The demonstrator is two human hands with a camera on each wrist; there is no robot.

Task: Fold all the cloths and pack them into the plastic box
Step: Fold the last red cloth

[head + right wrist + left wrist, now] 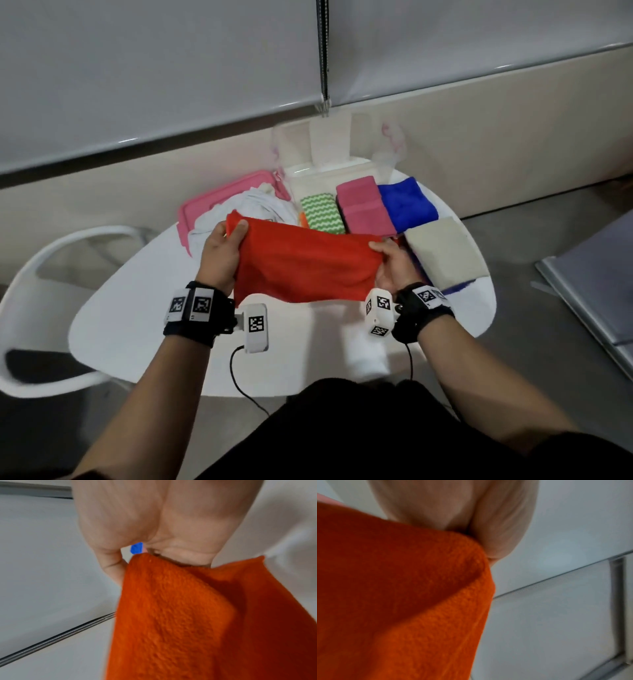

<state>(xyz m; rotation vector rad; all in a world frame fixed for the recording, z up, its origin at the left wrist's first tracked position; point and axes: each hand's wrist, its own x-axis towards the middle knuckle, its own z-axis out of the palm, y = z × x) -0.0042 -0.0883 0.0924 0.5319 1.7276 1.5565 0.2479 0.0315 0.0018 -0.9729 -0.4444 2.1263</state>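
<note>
Step in hand: folding. The left hand and right hand each pinch 1 top corner of the orange cloth, held taut above the near counter. Keep edges aligned; the terry pile is soft and limp. Folded cloths lie toward the far edge beside the clear plastic box.

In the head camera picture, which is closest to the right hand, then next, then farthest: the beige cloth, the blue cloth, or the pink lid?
Counting from the right hand:
1. The beige cloth, folded, just beside the hand on its right.
2. The blue cloth, folded, farther back on the table.
3. The pink lid, far across on the left side, beyond the left hand.
</note>
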